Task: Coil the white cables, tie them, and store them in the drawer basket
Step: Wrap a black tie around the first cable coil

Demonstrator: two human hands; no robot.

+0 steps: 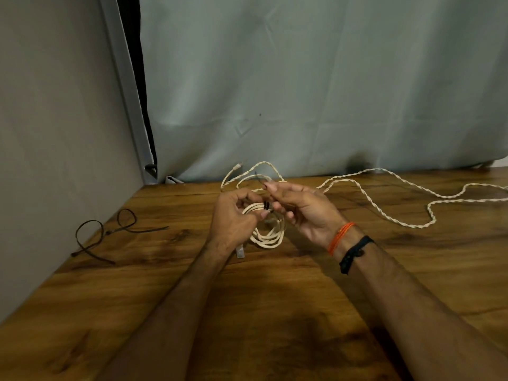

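Nearest the camera, two bare forearms were stretched forward over the wooden tabletop (275,312). An orange thread band (341,236) and a black band (354,253) were worn on the right wrist.

Beyond them, a coiled white cable (270,237) was held up just above the tabletop between the two hands. The left hand (233,218) was curled around the left side of the coil, with its thumb pressed against the upper strands. A clear connector (240,252) was seen hanging below that hand. A black tie (266,206) was wrapped around the top of the coil, and the right hand (299,209) was closed on it, its thin tail pinched between fingertips and drawn upward and away from the coil.

To the left, well apart from the hands, two loose black ties (104,232) were left lying in loops near the tabletop's edge, beside a grey wall panel (55,133).

Farther back, a second white cable (384,210), twisted and uncoiled, was spread across the tabletop from behind the hands out to the right edge of the view, its plug end (237,166) raised near the back. Behind everything, a pale grey-green curtain (330,78) was hung along the rear of the tabletop.
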